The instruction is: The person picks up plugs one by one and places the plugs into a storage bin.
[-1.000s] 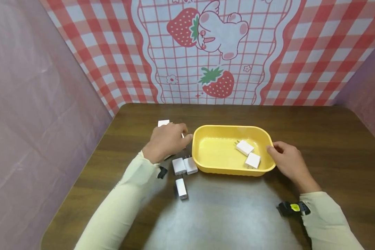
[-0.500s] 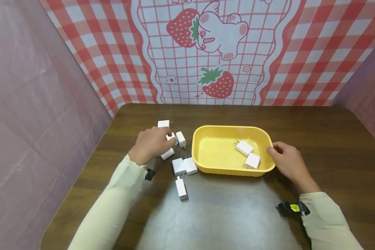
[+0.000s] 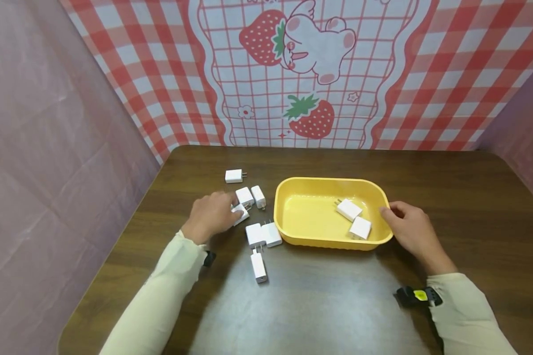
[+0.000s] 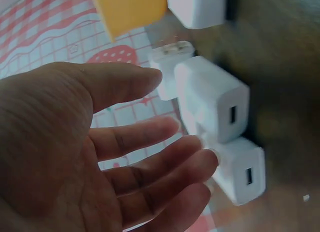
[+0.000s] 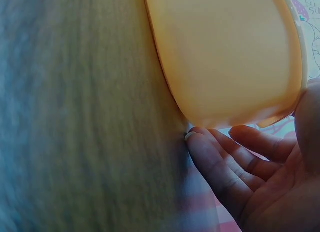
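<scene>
My left hand [image 3: 210, 215] is at a loose group of white charger plugs left of the yellow tub. Its thumb and fingertips are by the nearest charger plug [image 3: 240, 215]. In the left wrist view, the thumb and loosely bent fingers stand apart with nothing between them, fingertips close to a charger plug [image 4: 212, 99] with a USB slot. My right hand [image 3: 412, 231] holds the right end of the yellow tub [image 3: 328, 243], thumb over the rim; the right wrist view has its fingers against the outer wall. Two charger plugs [image 3: 349, 210] lie inside the tub's right half.
Two more charger plugs [image 3: 245, 197] [image 3: 258, 197] lie just behind the left fingertips, and one [image 3: 234, 176] lies farther back. Nearer the front are a side-by-side pair [image 3: 255, 235] and a slim charger plug [image 3: 258, 266]. A checked strawberry cloth [image 3: 169, 88] hangs behind the wooden table [image 3: 337, 305].
My left hand has moved left from beside the tub's left rim, back to the loose charger plugs, then slightly toward me. My right hand and the tub stay put.
</scene>
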A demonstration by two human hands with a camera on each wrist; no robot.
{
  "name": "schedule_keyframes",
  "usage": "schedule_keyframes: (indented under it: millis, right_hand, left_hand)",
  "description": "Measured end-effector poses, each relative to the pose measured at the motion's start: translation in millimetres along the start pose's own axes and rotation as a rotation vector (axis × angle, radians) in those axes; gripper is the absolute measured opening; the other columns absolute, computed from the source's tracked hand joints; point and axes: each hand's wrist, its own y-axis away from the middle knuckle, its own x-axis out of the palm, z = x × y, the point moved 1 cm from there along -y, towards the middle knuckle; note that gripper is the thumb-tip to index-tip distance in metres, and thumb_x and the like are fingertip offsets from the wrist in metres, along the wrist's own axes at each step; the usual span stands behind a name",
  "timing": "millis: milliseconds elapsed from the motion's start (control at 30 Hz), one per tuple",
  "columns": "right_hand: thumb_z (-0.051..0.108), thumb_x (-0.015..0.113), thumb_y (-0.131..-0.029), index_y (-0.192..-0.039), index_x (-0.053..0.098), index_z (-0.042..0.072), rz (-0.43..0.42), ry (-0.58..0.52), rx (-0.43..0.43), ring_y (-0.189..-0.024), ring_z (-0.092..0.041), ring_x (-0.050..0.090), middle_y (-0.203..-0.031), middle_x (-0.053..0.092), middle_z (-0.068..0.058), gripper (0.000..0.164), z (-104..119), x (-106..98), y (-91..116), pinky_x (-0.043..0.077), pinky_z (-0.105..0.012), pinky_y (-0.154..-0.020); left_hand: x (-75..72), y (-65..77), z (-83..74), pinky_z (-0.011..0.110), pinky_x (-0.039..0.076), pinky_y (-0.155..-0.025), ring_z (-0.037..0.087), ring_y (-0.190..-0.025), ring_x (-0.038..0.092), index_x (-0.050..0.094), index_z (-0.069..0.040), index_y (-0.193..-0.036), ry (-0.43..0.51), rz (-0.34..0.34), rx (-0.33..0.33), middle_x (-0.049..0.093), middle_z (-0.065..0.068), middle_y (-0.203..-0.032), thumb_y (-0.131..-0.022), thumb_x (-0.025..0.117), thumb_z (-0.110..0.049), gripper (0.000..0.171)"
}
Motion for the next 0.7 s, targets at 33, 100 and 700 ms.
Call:
schedule_keyframes:
  millis: [33,100,700]
  right_hand:
    - [0.046,0.045,-0.103,-0.129,0.057,-0.008,0.000,0.000,0.002,-0.094,-0.034,0.055,-0.114,0.062,-0.026,0.061,0,0,0,0.045,-0.038,-0.075]
    - [0.047,0.045,-0.103,-0.129,0.057,-0.008,-0.001,0.001,0.005,-0.094,-0.034,0.054,-0.114,0.062,-0.026,0.062,1,0,0,0.046,-0.038,-0.076]
    - [0.047,0.046,-0.104,-0.128,0.058,-0.008,-0.012,-0.008,-0.004,-0.093,-0.034,0.055,-0.114,0.062,-0.026,0.061,-1,1,1,0.045,-0.037,-0.074]
  left_hand:
    - [2.3,0.8,0.7,0.053,0.051,-0.066,0.035,-0.088,0.067,0.070,-0.014,-0.113,-0.005,-0.010,0.003,0.069,0.010,-0.103,-0.092,0.066,-0.038,0.031]
    - [6.2,2.3,1.3,0.054,0.051,-0.066,0.038,-0.089,0.067,0.070,-0.013,-0.116,-0.013,-0.031,0.006,0.068,0.011,-0.104,-0.091,0.068,-0.038,0.035]
    - [26.7,-0.2,-1.7,0.049,0.050,-0.059,0.035,-0.077,0.065,0.067,-0.010,-0.115,-0.067,-0.085,-0.012,0.062,0.012,-0.099,-0.088,0.073,-0.046,0.046]
